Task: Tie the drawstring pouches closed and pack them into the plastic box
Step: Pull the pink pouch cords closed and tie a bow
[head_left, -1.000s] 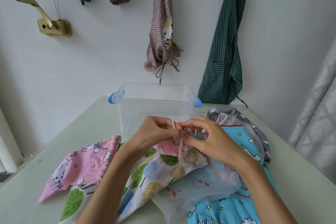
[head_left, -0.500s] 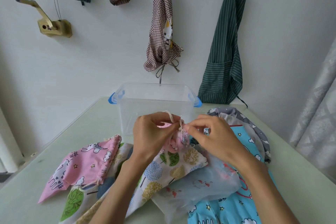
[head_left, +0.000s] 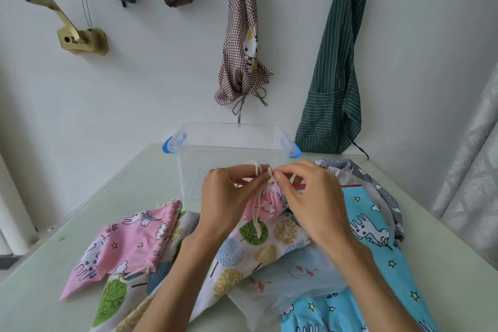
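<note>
Pouches lie spread across our pale green table (head_left: pixel 67 264), and we read them from the left: a flat pink pouch (head_left: pixel 126 240) with white animals, then a tree-print pouch (head_left: pixel 242 256) partly under our forearms. Our left hand (head_left: pixel 229 197) is raised above the heap, wrist bent, its fingers curled and pinching a loop of the cream drawstring (head_left: pixel 258 197) near the cord's top. Just right of those fingertips sits the small pink pouch (head_left: pixel 265 203) we are tying, its neck gathered tight and pointing up between both hands (the cord's loose end hangs down over the tree print). Our right hand (head_left: pixel 310 197) mirrors the left, thumb and forefinger pinching the cord at the gathered neck, the other fingers curled. Behind the hands stands the clear plastic box (head_left: pixel 229 143) with blue latches. Further right lie a blue pouch (head_left: pixel 377 237) and a grey pouch (head_left: pixel 358 172).
</note>
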`<state>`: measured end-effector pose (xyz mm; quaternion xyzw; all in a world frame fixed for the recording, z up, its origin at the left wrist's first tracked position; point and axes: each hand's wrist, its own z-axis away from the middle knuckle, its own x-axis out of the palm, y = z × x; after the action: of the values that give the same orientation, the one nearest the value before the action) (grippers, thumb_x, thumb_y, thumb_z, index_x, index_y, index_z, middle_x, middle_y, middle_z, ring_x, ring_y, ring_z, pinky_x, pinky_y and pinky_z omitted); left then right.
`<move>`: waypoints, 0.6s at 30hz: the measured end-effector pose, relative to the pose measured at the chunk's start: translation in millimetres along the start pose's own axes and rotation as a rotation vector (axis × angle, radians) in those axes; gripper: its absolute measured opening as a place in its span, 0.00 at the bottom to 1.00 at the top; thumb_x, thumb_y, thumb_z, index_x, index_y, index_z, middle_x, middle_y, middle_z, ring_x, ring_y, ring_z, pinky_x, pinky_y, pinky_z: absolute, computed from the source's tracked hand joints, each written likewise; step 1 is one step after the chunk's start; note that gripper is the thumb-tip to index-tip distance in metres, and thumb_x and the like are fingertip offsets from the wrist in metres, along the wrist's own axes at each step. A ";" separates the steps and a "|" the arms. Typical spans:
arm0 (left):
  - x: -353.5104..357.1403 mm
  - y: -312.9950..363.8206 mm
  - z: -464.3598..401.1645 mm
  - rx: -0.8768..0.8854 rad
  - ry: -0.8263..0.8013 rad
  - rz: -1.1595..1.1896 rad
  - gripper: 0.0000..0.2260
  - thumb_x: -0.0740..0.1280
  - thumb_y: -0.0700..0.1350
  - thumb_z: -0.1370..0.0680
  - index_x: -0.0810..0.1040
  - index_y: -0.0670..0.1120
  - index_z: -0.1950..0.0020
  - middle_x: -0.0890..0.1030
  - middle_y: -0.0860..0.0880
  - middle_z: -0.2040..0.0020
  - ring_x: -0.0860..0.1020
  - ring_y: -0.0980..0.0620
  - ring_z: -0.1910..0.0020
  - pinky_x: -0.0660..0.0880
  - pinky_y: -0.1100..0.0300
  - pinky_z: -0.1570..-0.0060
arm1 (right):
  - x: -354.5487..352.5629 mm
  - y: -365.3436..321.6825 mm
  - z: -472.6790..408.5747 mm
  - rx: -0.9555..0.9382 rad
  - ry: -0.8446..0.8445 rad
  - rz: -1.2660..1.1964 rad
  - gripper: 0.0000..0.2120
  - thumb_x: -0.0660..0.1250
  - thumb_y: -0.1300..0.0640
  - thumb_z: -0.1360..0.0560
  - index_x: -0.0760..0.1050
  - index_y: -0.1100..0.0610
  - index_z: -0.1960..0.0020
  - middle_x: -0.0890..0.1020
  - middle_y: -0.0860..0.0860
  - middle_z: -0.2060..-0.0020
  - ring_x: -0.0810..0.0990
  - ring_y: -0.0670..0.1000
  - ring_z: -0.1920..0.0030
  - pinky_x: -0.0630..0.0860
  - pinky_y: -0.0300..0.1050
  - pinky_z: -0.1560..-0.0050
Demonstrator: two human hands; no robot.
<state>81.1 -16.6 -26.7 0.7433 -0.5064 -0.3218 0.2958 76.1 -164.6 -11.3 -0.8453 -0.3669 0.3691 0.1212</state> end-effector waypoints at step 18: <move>-9.1 -13.7 0.4 -0.073 -0.096 -0.623 0.12 0.66 0.59 0.26 0.84 0.54 0.59 0.85 0.50 0.60 0.80 0.49 0.56 0.73 0.58 0.61 | 22.6 38.8 7.3 0.157 -0.170 0.541 0.06 0.58 0.57 0.20 0.73 0.55 0.48 0.73 0.50 0.49 0.72 0.53 0.47 0.70 0.48 0.50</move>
<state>85.9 -3.8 -35.8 0.8355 -0.2558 -0.4496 0.1853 101.8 -176.2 -47.0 -0.8665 -0.1072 0.4847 0.0522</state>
